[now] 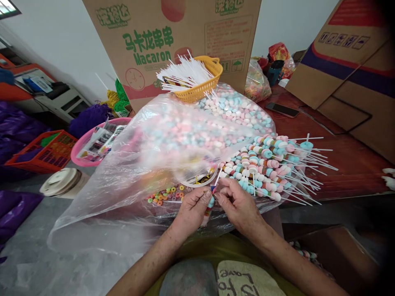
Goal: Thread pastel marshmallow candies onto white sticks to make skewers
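A candy skewer [210,203] with blue, dark and pink pieces hangs low in front of me, its white stick pointing up. My left hand [194,204] is closed on it near the top of the candy. Thumb and fingers of my right hand [237,201] pinch a small blue and red piece at the base of the stick. Just right of my hands lies a pile of finished-looking skewers [265,168], sticks pointing right. Behind is a large clear plastic bag [123,193] over many pastel candies [240,111]. Small ring candies [166,194] lie to the left.
A yellow basket [199,91] of white sticks stands before a large cardboard box [185,24]. A pink basin [80,154], a lidded container [63,183] and an orange crate [52,154] are left. A phone [282,109] lies on the red table [348,164].
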Available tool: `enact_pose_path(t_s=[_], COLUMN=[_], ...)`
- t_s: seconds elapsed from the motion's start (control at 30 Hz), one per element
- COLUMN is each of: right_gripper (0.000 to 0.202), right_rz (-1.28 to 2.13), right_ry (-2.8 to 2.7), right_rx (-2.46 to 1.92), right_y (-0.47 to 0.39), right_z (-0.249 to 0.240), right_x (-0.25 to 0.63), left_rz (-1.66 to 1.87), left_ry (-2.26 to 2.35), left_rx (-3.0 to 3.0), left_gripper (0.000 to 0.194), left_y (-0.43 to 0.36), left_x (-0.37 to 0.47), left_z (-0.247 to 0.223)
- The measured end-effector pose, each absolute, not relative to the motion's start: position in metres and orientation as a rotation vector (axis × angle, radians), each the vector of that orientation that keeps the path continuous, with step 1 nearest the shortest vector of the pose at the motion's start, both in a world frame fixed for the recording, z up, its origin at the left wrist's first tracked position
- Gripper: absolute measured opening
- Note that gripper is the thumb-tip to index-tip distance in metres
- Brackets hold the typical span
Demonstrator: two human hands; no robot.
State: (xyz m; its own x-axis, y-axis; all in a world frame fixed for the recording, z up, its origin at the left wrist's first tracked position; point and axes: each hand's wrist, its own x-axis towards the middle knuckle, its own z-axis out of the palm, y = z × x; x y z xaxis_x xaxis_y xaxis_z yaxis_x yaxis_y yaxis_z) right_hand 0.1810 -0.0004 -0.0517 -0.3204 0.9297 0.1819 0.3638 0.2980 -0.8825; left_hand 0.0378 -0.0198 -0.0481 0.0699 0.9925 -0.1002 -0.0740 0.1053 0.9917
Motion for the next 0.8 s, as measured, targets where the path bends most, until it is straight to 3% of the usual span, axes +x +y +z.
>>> enact_pose_path(t_s=[0.27, 0.4, 0.5, 0.63, 0.8], right_gripper=[0.02, 0.015, 0.018, 0.023, 0.03], right_rz=[0.776, 1.147, 1.274, 0.584, -0.167], right_ry=[-2.296, -2.14, -1.959, -2.185, -2.459], right_rx=[-0.538, -0.49, -0.686, -0.824, -0.686], right_y=[0.018, 0.02, 0.016, 0.014, 0.024], right_z=[-0.032, -0.027, -0.034, -0.045, -0.035], right_x=[0.206, 0.203, 0.195, 0.19, 0.202], left_rz=[0.859, 0.939, 1.06, 1.131, 1.125], left_ry=[0.877, 0.754, 0.782, 0.941, 1.062], left_rx=[0.586, 0.463, 0.465, 0.497, 0.66], left_gripper=[0.036, 0.047, 0.043, 0.032, 0.031], left_y=[-0.013, -0.013, -0.014, -0.013, -0.015], left_x=[0.03, 0.036, 0.041, 0.042, 0.043], left_z=[-0.046, -0.043, -0.043, -0.043, -0.041])
